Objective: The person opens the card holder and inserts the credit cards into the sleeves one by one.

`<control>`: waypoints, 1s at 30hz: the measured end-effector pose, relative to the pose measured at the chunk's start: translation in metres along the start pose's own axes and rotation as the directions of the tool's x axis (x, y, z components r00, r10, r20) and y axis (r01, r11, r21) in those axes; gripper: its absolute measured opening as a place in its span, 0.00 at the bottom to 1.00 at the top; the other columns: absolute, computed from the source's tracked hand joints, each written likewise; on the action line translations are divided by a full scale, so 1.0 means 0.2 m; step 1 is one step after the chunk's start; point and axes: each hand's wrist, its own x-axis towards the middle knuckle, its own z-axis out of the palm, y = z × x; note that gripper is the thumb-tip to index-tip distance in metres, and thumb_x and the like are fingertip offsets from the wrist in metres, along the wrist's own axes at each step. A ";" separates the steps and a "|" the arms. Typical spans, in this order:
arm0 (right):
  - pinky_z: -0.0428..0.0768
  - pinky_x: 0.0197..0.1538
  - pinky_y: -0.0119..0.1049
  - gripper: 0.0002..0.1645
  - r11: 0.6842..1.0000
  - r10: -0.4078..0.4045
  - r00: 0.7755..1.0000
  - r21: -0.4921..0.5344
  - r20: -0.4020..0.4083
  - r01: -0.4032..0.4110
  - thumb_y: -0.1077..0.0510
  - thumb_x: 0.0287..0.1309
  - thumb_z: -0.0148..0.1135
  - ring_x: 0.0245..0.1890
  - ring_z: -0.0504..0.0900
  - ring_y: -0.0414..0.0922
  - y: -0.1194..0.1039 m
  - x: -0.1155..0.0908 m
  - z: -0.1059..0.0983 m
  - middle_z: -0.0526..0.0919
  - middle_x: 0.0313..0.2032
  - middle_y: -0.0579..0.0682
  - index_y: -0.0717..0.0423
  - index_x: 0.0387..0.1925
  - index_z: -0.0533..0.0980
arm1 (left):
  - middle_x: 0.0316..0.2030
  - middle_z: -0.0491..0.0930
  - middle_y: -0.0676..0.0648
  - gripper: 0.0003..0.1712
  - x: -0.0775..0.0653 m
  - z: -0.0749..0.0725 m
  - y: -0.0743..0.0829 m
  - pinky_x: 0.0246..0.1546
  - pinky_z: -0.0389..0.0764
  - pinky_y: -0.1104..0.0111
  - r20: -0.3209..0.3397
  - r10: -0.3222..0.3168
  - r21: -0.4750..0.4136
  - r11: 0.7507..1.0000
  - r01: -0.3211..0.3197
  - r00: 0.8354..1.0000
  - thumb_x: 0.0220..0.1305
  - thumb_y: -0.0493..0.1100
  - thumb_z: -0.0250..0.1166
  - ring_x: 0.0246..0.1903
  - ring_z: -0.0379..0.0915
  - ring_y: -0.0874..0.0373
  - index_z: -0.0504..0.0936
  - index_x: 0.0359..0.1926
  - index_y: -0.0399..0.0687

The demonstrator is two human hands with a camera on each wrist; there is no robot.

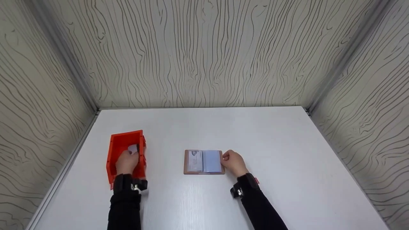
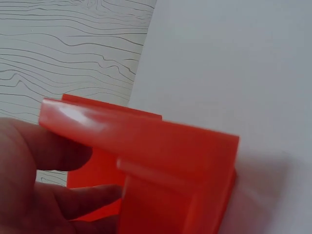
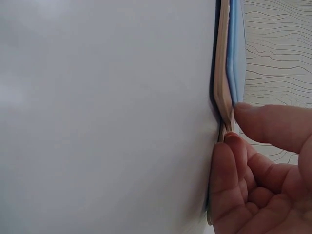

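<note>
My left hand (image 1: 127, 162) reaches into a red plastic bin (image 1: 109, 159). A small pale card (image 1: 132, 149) with a dark edge shows just past its fingers, by the bin's right wall. In the left wrist view, thumb and fingers are spread apart, with the fingertips partly hidden behind the bin. An opened brown card holder (image 1: 185, 163) with clear sleeves lies on the table. A printed card (image 1: 195, 160) fills its left side, and the right side looks pale blue. My right hand (image 1: 235, 163) pinches the holder's right edge between thumb and fingers.
The white table (image 1: 271, 137) meets wood-grain patterned walls (image 1: 198, 64) at the back and both sides. Near the table's left edge stands the bin, left of the card holder. Both wrists wear black straps with small cameras.
</note>
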 end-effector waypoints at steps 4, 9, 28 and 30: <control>0.76 0.40 0.42 0.09 1.000 0.008 1.000 0.008 0.007 -0.008 0.60 0.57 0.65 0.30 0.77 0.46 0.01 0.00 0.01 0.79 0.27 0.48 0.64 0.35 0.77 | 0.60 0.68 0.29 0.32 0.01 0.00 0.00 0.59 0.68 0.42 0.023 -0.019 -0.012 1.000 0.019 1.000 0.70 0.44 0.46 0.56 0.66 0.35 0.60 0.69 0.29; 0.76 0.40 0.42 0.09 1.000 0.012 1.000 -0.004 0.002 -0.012 0.60 0.58 0.65 0.30 0.76 0.45 0.00 0.00 0.00 0.79 0.27 0.48 0.63 0.34 0.77 | 0.60 0.68 0.29 0.32 0.02 0.00 0.00 0.59 0.68 0.43 0.011 -0.011 -0.005 1.000 0.011 1.000 0.70 0.44 0.46 0.57 0.66 0.35 0.61 0.69 0.28; 0.76 0.40 0.42 0.09 1.000 0.022 1.000 -0.010 0.008 -0.022 0.60 0.56 0.66 0.30 0.76 0.45 0.01 0.01 0.00 0.79 0.27 0.48 0.63 0.34 0.77 | 0.60 0.66 0.30 0.30 0.05 -0.02 -0.02 0.60 0.67 0.43 -0.002 -0.050 -0.115 0.992 0.049 0.999 0.72 0.43 0.44 0.57 0.63 0.37 0.60 0.68 0.28; 0.76 0.39 0.42 0.09 1.000 0.023 1.000 -0.007 0.007 -0.023 0.60 0.56 0.66 0.30 0.76 0.45 0.01 0.01 0.01 0.79 0.27 0.48 0.63 0.34 0.78 | 0.60 0.67 0.31 0.30 0.05 -0.02 -0.02 0.60 0.67 0.43 -0.013 -0.054 -0.129 0.990 0.052 0.998 0.72 0.44 0.44 0.57 0.63 0.37 0.61 0.68 0.29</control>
